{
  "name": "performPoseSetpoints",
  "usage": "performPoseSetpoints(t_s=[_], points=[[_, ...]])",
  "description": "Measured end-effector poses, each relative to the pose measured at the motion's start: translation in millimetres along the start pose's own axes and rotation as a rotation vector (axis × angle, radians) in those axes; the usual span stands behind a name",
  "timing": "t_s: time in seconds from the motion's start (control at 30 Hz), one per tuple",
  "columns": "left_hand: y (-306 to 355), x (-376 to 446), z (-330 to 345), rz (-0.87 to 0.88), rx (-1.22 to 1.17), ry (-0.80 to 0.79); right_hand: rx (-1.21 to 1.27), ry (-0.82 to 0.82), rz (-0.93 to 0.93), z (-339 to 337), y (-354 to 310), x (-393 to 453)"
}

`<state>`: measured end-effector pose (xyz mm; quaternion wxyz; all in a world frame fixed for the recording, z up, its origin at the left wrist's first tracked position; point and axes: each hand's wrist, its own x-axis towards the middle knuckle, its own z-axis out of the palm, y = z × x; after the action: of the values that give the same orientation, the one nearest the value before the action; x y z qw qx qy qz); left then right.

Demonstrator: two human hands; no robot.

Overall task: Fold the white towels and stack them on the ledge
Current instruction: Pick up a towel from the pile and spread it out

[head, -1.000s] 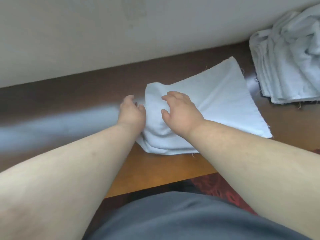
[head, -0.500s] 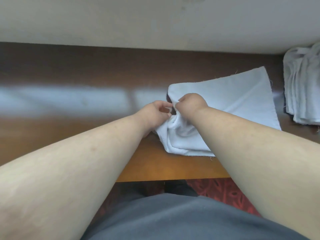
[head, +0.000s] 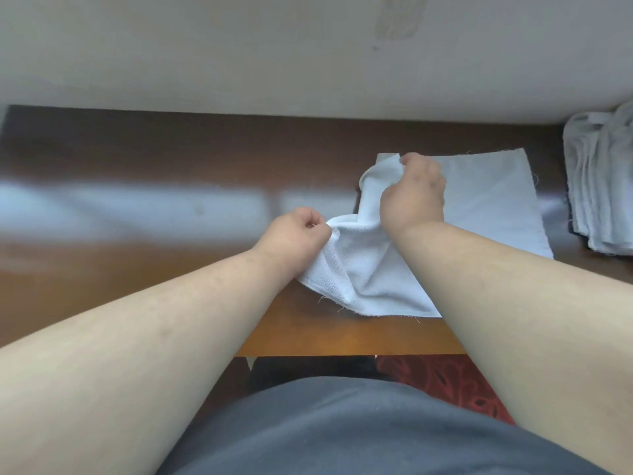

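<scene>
Both hands, left point(head: 294, 234) and right point(head: 412, 197), pinch white towel point(head: 359, 272) edge on ledge point(head: 137, 269).

Your right hand point(head: 412, 193) and forearm cover the middle of the white towel point(head: 479, 197), so you cannot tell how the cloth lies beneath them. The grip of your left hand point(head: 291, 234) hides the pinched edge. The towel stack point(head: 599, 186) is cut off by the right edge.
</scene>
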<state>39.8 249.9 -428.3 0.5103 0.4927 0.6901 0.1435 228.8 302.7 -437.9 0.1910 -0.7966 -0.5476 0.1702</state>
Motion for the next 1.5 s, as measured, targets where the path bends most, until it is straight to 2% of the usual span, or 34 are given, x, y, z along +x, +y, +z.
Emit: performPoseSetpoints(t_s=[0.03,0.07,0.1,0.17,0.2,0.23,0.43,0.53,0.6,0.7,0.8,0.87,0.9,0.97,1.0,1.07,1.13,1.17,1.27,1.37,1.43,1.5], points=[[-4,-3,-3,0.018,0.029,0.001,-0.066,-0.025,-0.238,5,-10,-2],[-9,-6,-5,0.033,0.043,0.016,-0.129,-0.128,-0.451,10,-22,-4],[-13,-7,-7,0.048,0.036,0.038,-0.206,-0.318,-0.588,15,-35,-6],[-21,-8,-9,0.078,-0.015,0.083,-0.405,-0.744,-0.626,22,-53,-11],[-25,-10,-9,0.083,-0.033,0.102,-0.505,-0.886,-0.591,23,-59,-13],[-29,-11,-9,0.080,-0.036,0.118,-0.588,-0.959,-0.574,22,-63,-13],[-46,-24,-4,0.047,-0.024,0.136,-1.120,-1.071,-0.721,17,-83,-18],[-46,-28,-5,-0.003,-0.086,0.038,-1.235,-1.078,-0.714,19,-83,-20],[-46,-29,-8,-0.034,-0.104,-0.044,-1.074,-0.986,-0.680,19,-79,-18],[-46,-28,-9,-0.067,-0.140,-0.105,-0.753,-0.714,-0.763,19,-73,-11],[-44,-18,-12,-0.129,-0.169,0.002,-0.428,-0.442,-0.994,14,-69,-10],[-48,-9,-14,-0.166,-0.062,0.140,-0.296,-0.290,-1.163,8,-68,-16],[-51,-5,-15,-0.166,-0.051,0.180,-0.276,-0.264,-1.201,7,-68,-20],[-57,1,-17,-0.140,-0.072,0.153,-0.315,-0.367,-1.176,10,-68,-26],[-59,2,-17,-0.127,-0.055,0.109,-0.328,-0.440,-1.098,13,-68,-29],[-62,5,-18,-0.097,0.042,0.041,-0.271,-0.479,-0.830,21,-70,-27],[-67,7,-18,-0.094,0.134,0.032,-0.176,-0.424,-0.639,30,-74,-16],[-69,8,-18,-0.108,0.186,0.050,-0.208,-0.434,-0.607,35,-77,-9],[-74,4,-16,-0.153,0.408,0.179,-0.538,-0.641,-0.514,47,-92,6],[-77,-1,-13,-0.172,0.423,0.249,-0.772,-0.718,-0.551,57,-100,6],[-80,-1,-15,-0.204,0.355,0.190,-0.792,-0.710,-0.598,61,-105,3],[-81,-2,-19,-0.197,0.345,0.108,-0.648,-0.678,-0.560,59,-107,2]])
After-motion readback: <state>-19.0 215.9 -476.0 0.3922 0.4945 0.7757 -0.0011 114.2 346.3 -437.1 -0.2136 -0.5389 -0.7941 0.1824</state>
